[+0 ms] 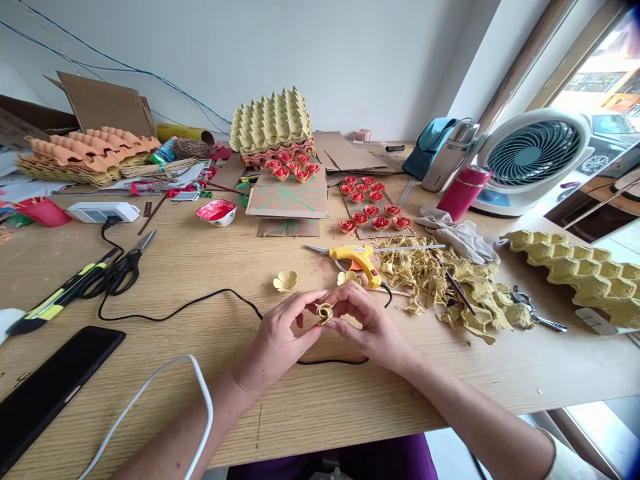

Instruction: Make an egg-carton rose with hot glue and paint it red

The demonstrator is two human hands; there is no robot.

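Between my two hands, above the table's front half, is a small rolled yellow egg-carton flower (pixel 325 313). My left hand (pixel 285 327) pinches it from the left with thumb and fingers. From the other side my right hand (pixel 367 327) grips it, fingertips curled around its edge. Just beyond my left hand lies an open yellow carton flower cup (pixel 285 281). Another flower cup (pixel 349 278) is partly hidden behind my right fingers. A yellow hot glue gun (pixel 356 257) lies on its side past them, its nozzle pointing left.
Torn carton scraps (pixel 425 273) spread to the right, near a carton piece (pixel 575 273). Red painted flowers (pixel 371 210) stand behind. Scissors (pixel 125 267), a cutter knife (pixel 65 293) and a phone (pixel 60 393) lie left. A black cord (pixel 200 298) crosses the table (pixel 320 413).
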